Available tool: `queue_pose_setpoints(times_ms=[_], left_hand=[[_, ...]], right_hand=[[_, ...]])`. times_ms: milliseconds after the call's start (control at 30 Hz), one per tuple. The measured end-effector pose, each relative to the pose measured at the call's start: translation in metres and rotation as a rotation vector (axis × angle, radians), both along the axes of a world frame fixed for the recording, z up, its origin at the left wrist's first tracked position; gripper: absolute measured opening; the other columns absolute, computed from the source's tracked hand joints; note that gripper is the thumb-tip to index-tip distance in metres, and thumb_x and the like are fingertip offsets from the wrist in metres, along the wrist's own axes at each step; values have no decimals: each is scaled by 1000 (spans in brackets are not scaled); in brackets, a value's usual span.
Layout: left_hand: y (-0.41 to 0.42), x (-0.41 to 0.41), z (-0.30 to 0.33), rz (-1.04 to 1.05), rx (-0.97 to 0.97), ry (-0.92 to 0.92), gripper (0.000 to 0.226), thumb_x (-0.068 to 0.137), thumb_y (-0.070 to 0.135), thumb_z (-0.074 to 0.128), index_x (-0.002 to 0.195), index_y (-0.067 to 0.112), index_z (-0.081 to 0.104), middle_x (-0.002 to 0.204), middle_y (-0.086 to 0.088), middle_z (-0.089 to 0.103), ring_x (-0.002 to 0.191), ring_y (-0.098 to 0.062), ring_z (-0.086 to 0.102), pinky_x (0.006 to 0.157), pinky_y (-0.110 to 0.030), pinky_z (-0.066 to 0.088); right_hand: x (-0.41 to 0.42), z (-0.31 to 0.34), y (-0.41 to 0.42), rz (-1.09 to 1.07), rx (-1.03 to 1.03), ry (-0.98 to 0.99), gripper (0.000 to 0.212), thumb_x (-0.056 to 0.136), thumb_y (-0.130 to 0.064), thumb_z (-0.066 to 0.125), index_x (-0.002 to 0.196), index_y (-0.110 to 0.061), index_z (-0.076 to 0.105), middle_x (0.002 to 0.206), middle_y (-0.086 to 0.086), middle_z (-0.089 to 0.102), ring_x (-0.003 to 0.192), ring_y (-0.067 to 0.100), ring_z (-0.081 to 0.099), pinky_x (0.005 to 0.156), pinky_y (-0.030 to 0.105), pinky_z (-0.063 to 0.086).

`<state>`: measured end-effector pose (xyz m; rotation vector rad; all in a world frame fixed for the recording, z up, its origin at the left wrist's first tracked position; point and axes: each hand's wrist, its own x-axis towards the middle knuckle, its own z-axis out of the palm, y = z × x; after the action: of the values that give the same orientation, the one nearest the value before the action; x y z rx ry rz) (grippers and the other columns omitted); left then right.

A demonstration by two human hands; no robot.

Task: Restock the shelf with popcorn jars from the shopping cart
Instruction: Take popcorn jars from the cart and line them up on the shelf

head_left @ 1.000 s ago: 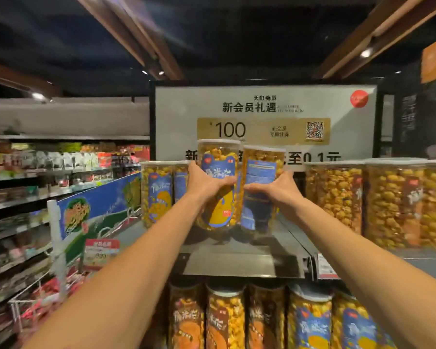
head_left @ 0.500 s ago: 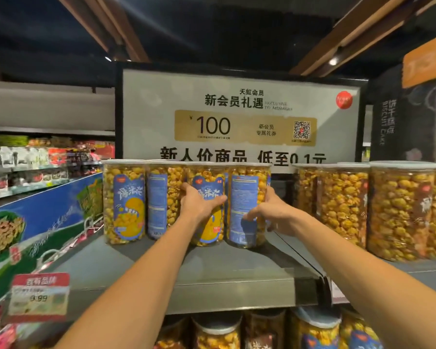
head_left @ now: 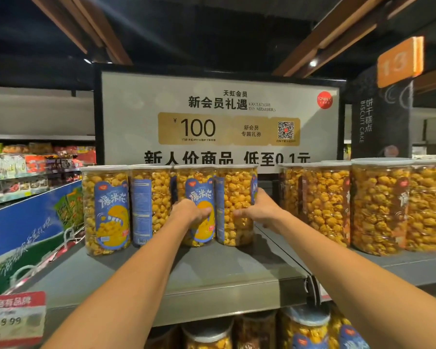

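Several clear popcorn jars with blue labels stand in a row at the back of the grey top shelf (head_left: 212, 273). My left hand (head_left: 190, 212) is wrapped around the third jar (head_left: 198, 190), whose label faces me. My right hand (head_left: 258, 210) grips the fourth jar (head_left: 237, 197) at the right end of the row; its label is turned sideways. Both jars rest upright on the shelf, touching each other. Two more blue-label jars (head_left: 106, 210) stand to their left. The shopping cart is out of view.
Brown-label popcorn jars (head_left: 378, 210) fill the neighbouring shelf section on the right. A white promotional sign (head_left: 219, 117) rises behind the row. More jars (head_left: 305, 331) sit on the shelf below. A red price tag (head_left: 14, 316) hangs at the lower left.
Both jars went from held in the air down onto the shelf beside the two standing jars. The right jar has been turned, so its label now faces left.
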<state>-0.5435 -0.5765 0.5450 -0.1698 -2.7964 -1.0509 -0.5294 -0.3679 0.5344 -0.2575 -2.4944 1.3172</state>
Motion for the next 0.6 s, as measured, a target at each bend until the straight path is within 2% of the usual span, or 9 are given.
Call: queue_pose_setpoints(times_ms=[33,100,167,233,300,367,433,500,600], left_hand=[[-1,1,1,20,-41,18,74,86,59,63,130,0,55,132,-17,60,119,-33,59,97,-39,52],[-4,1,1,45,-82,29,76,84,61,64,128,0,55,131,-17,61,118,-33,60,96,-39,53],[-8,1,3,50,-101,19,77,84,61,65,130,1,53,131,-17,60,117,-34,60,96,-41,54],[-9,1,2,54,-127,5,77,85,61,64,132,2,51,133,-17,58,117,-34,60,96,-43,55],[-10,3,4,51,-171,13,78,86,61,62,133,1,49,135,-19,55,116,-35,60,94,-43,55],[-10,7,6,59,-188,22,78,87,60,61,135,0,47,136,-19,54,116,-36,61,94,-42,56],[-10,10,6,83,-210,52,78,88,60,60,136,1,47,136,-19,54,118,-36,60,95,-41,55],[-10,11,5,99,-233,63,75,89,60,58,135,2,49,135,-19,56,118,-35,61,94,-40,52],[-6,16,4,-11,-221,-27,63,86,58,65,110,0,61,113,-20,70,97,-34,72,87,-40,59]], right_hand=[[-13,-8,7,-15,29,-2,153,21,-73,90,153,-23,31,150,9,48,136,33,49,111,53,43],[-13,-10,4,-5,19,3,155,13,-79,86,150,-27,36,151,9,47,137,33,47,113,54,41],[9,0,-11,18,-62,33,137,29,-56,97,147,-19,37,143,7,54,133,30,52,111,53,43],[28,7,-23,-19,-79,12,126,47,-41,98,148,-12,29,139,7,54,132,32,52,110,51,44],[29,7,-30,-104,-35,-4,130,61,-42,94,156,-12,10,150,12,41,139,37,43,112,51,42],[29,7,-41,-217,67,-32,135,69,-52,87,159,-15,-7,163,19,18,147,43,28,116,56,33],[29,4,-54,-287,184,-68,134,72,-60,80,159,-14,-10,165,22,6,148,45,21,117,58,29],[21,2,-62,-313,225,-73,134,73,-64,77,159,-13,-11,164,23,6,148,45,21,114,58,29],[13,7,-68,-269,181,-138,141,74,-52,82,155,-13,-26,165,24,-4,150,46,16,119,55,27]])
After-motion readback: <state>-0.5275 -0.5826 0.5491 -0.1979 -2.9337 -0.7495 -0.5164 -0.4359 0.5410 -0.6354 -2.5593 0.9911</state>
